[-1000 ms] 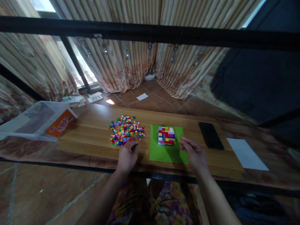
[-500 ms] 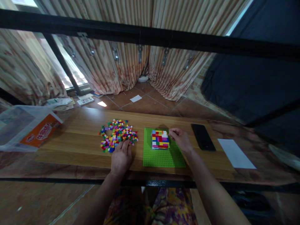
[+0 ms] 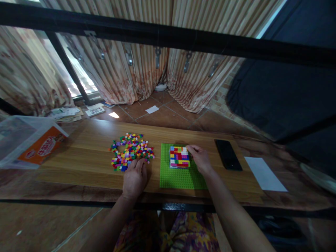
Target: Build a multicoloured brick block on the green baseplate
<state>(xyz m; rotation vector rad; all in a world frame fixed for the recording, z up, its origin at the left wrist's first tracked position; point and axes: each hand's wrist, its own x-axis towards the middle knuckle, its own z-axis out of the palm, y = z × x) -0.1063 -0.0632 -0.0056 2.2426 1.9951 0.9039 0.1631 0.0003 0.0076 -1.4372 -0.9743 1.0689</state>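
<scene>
Near the square green plastic baseplate's (image 3: pixel 183 179) far edge, the low multicoloured plastic-brick block (image 3: pixel 179 157) lay left of the nearer right hand (image 3: pixel 200 159), fingertips pinched (on what, I couldn't tell) at the block's far-right corner.

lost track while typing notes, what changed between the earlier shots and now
The right hand moved leftward and forward, from the right edge of the plate to the far right corner of the stack; I can't tell whether its grip holds anything. The left hand stayed at the near edge of the pile; stack, phone and tub stayed put.
</scene>
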